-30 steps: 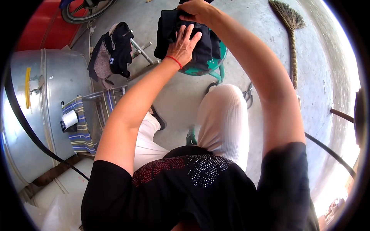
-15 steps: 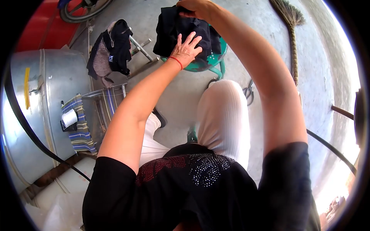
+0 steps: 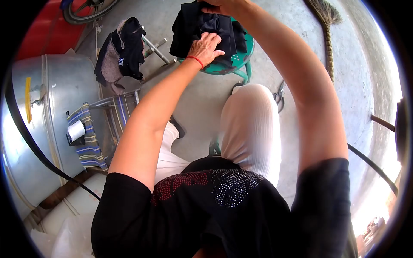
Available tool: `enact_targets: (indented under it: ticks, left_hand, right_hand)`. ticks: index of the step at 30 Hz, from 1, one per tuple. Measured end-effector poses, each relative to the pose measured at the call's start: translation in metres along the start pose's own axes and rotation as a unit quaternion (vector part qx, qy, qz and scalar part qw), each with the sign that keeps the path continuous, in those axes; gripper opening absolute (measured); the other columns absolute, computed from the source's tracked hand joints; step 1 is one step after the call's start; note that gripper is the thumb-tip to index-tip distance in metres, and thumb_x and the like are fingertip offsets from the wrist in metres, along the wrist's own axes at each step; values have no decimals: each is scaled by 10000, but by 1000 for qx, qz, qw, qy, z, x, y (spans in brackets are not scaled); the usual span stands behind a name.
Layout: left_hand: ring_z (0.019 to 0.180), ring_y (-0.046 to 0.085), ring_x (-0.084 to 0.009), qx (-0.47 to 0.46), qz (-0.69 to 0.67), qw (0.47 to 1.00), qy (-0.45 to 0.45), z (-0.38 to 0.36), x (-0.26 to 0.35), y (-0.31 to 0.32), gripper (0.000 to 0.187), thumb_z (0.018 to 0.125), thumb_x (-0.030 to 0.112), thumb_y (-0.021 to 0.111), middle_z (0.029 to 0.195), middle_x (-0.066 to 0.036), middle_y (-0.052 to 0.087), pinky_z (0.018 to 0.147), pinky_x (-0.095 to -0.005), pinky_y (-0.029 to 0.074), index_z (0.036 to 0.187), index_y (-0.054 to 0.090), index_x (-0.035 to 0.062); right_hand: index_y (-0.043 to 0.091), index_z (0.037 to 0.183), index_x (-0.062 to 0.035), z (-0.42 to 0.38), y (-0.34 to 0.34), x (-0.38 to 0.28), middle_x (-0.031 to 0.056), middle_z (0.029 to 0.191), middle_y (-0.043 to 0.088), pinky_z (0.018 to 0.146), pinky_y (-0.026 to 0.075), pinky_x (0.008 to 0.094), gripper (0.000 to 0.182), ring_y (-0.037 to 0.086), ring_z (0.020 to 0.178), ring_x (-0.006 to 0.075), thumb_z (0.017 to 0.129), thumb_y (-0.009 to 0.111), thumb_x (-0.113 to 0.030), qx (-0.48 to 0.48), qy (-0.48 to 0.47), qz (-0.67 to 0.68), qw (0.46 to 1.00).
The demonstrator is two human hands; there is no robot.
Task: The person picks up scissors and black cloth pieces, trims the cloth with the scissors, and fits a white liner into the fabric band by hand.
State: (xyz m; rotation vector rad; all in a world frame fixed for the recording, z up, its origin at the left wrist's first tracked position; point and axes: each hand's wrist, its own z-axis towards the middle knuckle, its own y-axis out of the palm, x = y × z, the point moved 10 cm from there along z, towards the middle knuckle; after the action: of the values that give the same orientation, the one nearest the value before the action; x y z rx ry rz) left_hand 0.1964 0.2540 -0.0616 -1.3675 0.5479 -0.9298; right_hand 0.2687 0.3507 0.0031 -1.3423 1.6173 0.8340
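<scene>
Head view, at the left: a large metal container [image 3: 71,94] is seen beside striped fabric [image 3: 89,150], on which a white roll [image 3: 76,130] is set. Beyond these, a black and grey garment [image 3: 131,51] is draped at the end of a metal frame [image 3: 157,51]. Near the top middle, the black cloth [image 3: 183,36] is bunched in loose folds on the green stool [image 3: 221,69], with part of the seat's near rim left uncovered. On its near side the left hand [image 3: 204,48] is laid, fingers bent onto the folds and thumb held apart from them. At the far side the cloth is met by the right hand [image 3: 226,6], which is cut by the picture's top edge, so whether cloth is pinched there cannot be told. Farther right, scissors [image 3: 280,101] are seen on the floor, and a broom [image 3: 328,47] is laid beyond the right forearm.

The step in hand is judged to be an arranging of the folds by both hands. For a next move in that handling, the near folds would need to be steadied with light pressure while the far edge is guided, so that the layers are not dragged off the seat.
</scene>
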Motion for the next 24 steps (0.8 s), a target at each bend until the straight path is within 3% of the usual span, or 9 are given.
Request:
enact_targets:
  ticks: [3,5,11,13,16,17,20,22,24]
  left_hand:
    - [1003,489,-248,5,37,999,-20,2,-3,-8,393,753,168,597,1055,-56,483,750,-359,466,1102,437,83]
    - [1017,487,-239,-114,209,970,-56,3,-11,14,337,785,125,527,1062,-53,490,715,-347,466,1115,463,100]
    - [1146,428,-260,-171,320,930,-63,-10,-19,30,304,811,108,475,1187,-137,475,846,-409,409,1060,509,-64]
    - [1161,415,-270,-40,307,950,-38,-13,-9,21,311,823,110,465,1232,-149,449,904,-445,380,1084,503,-54]
    - [1107,449,-264,-25,266,963,-20,-21,5,7,341,818,110,461,1270,-153,407,931,-461,361,1136,484,-10]
    - [1064,480,-259,-15,251,968,5,-27,16,-1,356,811,108,464,1285,-151,391,929,-457,364,1152,477,7]
    - [888,544,-240,70,145,978,136,-57,60,-21,336,765,87,493,1219,-133,427,888,-437,391,1097,494,31]
    - [931,529,-246,60,113,978,163,-80,78,-33,331,753,85,505,1191,-132,442,891,-429,384,1081,500,39]
    - [1018,484,-274,90,-11,982,168,-100,76,-50,352,715,96,545,1161,-126,450,912,-414,359,1065,513,70]
  right_hand:
    - [540,945,-59,7,-2,1,104,848,533,461,527,305,222,564,688,240,737,609,-25,-7,-9,38,999]
    - [541,931,-61,14,-5,1,101,855,533,461,526,312,207,564,693,240,738,606,-24,-27,-2,26,999]
    - [537,895,-78,7,-19,4,85,851,532,463,521,315,159,569,711,233,751,595,-42,-1,8,-25,1000]
    - [531,911,-85,16,-29,11,82,837,529,463,518,317,157,571,713,233,767,592,-78,18,15,-14,1000]
    - [508,1061,-105,35,-44,61,101,977,546,605,527,376,286,565,820,244,803,579,-204,-44,47,105,992]
    - [475,1139,-113,25,-58,44,82,949,554,583,529,304,351,561,796,191,803,574,-131,-38,-152,-100,983]
    - [454,1212,-131,-55,-59,54,56,952,557,556,463,208,411,534,780,92,814,528,-57,10,-70,-48,996]
    - [469,1145,-43,-36,-87,103,126,927,616,730,485,313,469,592,858,234,683,551,-47,67,-234,-142,960]
    - [469,1149,-39,-49,-103,141,192,1023,574,820,432,373,451,547,974,326,706,553,-47,157,-162,-317,921]
